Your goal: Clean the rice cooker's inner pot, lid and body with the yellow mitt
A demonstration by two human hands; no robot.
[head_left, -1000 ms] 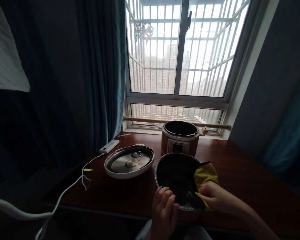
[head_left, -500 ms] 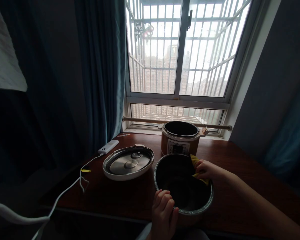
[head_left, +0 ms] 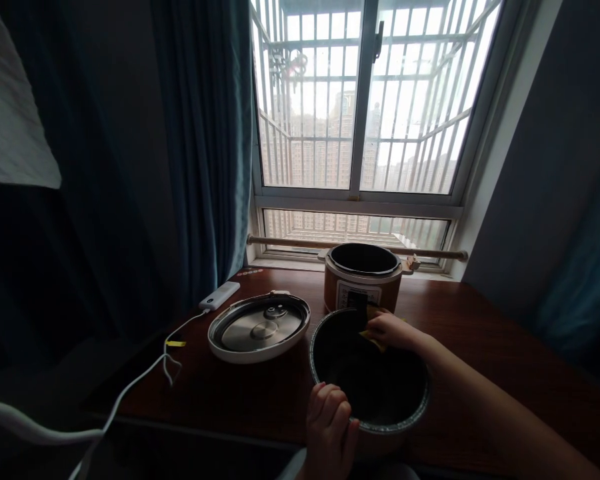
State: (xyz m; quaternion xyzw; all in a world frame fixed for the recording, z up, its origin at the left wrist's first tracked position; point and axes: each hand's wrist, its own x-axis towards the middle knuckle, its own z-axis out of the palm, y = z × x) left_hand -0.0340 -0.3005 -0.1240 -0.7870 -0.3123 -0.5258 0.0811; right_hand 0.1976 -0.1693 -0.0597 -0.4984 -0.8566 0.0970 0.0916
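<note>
A dark inner pot (head_left: pixel 369 383) with a pale metal rim stands at the near edge of the wooden table (head_left: pixel 485 340). My left hand (head_left: pixel 330 427) is closed on the pot's near rim. My right hand (head_left: pixel 391 330) reaches over the far rim and presses a yellow cloth (head_left: pixel 375 341) against the pot's inside wall; only a small bit of the cloth shows under the fingers. Just behind the pot stands the cooker body (head_left: pixel 363 283), orange-brown, open on top, with a control panel facing me.
The cooker's lid (head_left: pixel 259 327) lies upside down to the left of the pot. A white power bank (head_left: pixel 219 295) with a white cable (head_left: pixel 145 373) sits at the table's left edge. Blue curtains (head_left: pixel 200 147) and a barred window (head_left: pixel 365 107) close off the back.
My right hand slid the yellow cloth from the pot's near right rim, along the right side, to the far rim. Left hand stayed on the near rim.
</note>
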